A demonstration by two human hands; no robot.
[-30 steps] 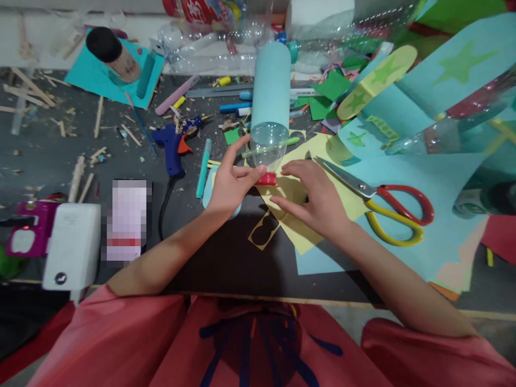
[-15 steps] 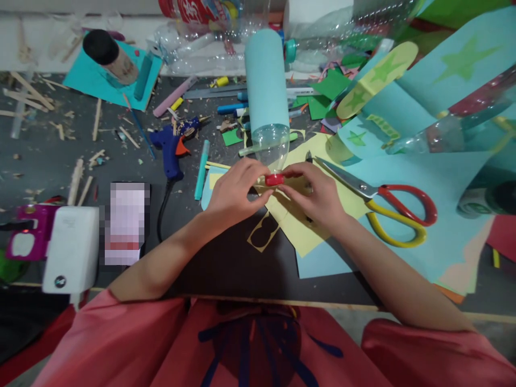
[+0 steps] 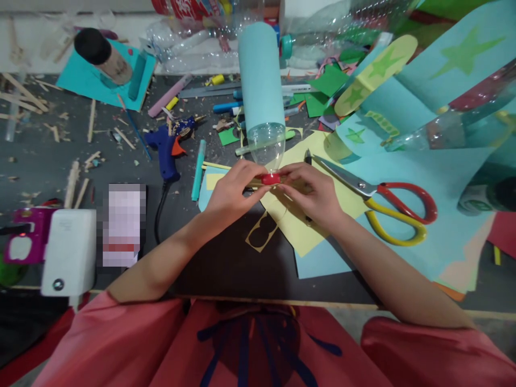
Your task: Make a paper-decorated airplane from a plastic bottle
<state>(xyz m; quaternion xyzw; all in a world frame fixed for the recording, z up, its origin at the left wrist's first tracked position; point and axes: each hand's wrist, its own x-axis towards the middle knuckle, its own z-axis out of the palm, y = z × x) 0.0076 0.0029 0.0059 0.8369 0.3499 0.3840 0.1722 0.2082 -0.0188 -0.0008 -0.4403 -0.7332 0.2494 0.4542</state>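
Note:
A clear plastic bottle (image 3: 266, 141) wrapped in light blue paper (image 3: 262, 75) lies with its neck toward me. At the neck sits a red bottle cap (image 3: 271, 178). My left hand (image 3: 234, 189) pinches the cap from the left, thumb below and fingers above. From the other side my right hand (image 3: 312, 191) grips it with thumb and fingertips. A thin pale edge shows at the cap's underside; I cannot make out what it is. Beneath my right hand lie a yellow paper sheet (image 3: 302, 236) and a black pen (image 3: 308, 156), partly hidden.
Large scissors (image 3: 366, 188) with red and yellow handles rest at the right on blue paper. To the left are a blue glue gun (image 3: 165, 153), a teal marker (image 3: 199, 171), a phone (image 3: 123, 226) and a white power bank (image 3: 69, 252). Clear bottles line the back; wood scraps litter the left.
The view has shifted slightly. Both hands stay at the red cap, with the fingertips a little closer around it; the bottle tilts slightly more to the left.

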